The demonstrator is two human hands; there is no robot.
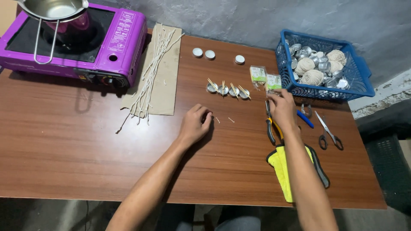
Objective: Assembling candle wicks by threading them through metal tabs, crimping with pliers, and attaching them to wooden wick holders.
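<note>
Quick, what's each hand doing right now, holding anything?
Left hand: curled on the table; whether it holds anything cannot be told.
Right hand: fingers at a small green packet; grip unclear.

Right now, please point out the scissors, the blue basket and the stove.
scissors (329, 131), head view, on the pivot.
blue basket (314, 93), head view, on the front wall.
stove (124, 38), head view, on the purple top.

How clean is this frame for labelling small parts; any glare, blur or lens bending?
Head view: sharp overall; glare on the steel pot and the cups in the blue basket; soft shadows beside the left hand and right hand; wide-angle bending bows the table edges.
</note>
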